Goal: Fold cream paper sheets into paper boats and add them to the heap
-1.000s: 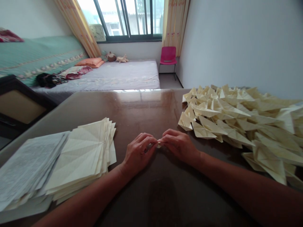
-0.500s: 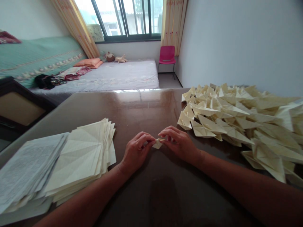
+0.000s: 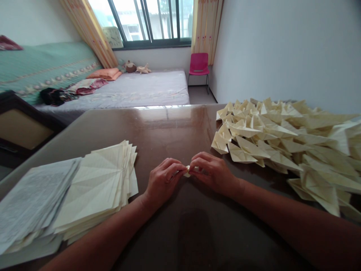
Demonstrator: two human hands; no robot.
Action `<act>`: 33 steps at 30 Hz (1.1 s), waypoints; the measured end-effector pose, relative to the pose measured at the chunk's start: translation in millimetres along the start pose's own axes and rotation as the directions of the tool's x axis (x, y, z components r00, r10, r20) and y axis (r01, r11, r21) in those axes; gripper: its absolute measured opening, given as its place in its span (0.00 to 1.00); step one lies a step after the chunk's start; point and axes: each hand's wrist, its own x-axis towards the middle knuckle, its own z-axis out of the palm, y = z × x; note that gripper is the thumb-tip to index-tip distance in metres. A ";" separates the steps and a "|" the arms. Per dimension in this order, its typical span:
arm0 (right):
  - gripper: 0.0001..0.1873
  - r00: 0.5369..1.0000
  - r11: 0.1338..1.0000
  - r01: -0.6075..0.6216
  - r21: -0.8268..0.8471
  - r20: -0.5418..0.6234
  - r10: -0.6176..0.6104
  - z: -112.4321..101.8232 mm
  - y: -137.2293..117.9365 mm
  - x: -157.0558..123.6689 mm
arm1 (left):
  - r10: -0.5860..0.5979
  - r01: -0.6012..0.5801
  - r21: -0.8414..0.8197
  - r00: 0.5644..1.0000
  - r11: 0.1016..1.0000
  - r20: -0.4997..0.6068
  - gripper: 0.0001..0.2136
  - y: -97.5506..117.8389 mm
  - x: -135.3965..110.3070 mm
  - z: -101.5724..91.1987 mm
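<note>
Two hands pinch a small folded paper (image 3: pixel 187 173) above a bench (image 3: pixel 169 131)

The left hand (image 3: pixel 163 180) and right hand (image 3: pixel 216 175) nearly meet, the fingers of each clamped on the cream paper, whose shape is mostly hidden. It sits well in from the bench's far edge. Toward the left edge lie creased cream sheets (image 3: pixel 94 184), with greyish sheets (image 3: pixel 36 195) just beside them. Folded paper pieces (image 3: pixel 267 131) heap over the far right corner.

Left hand (image 3: pixel 166 178) and right hand (image 3: pixel 214 174) pinch small paper piece (image 3: pixel 187 173) over brown tabletop (image 3: pixel 166 135); paper stack (image 3: pixel 94 184) left, folded-paper pile (image 3: pixel 282 139) right, bed (image 3: pixel 149 88) and pink chair (image 3: pixel 199 64) beyond.
</note>
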 end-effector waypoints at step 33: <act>0.08 0.846 0.746 -0.448 0.494 -0.036 0.532 7.8 27.6 4.7 | -0.524 0.448 -0.592 0.850 0.670 0.051 0.10 -17.8 11.3 2.1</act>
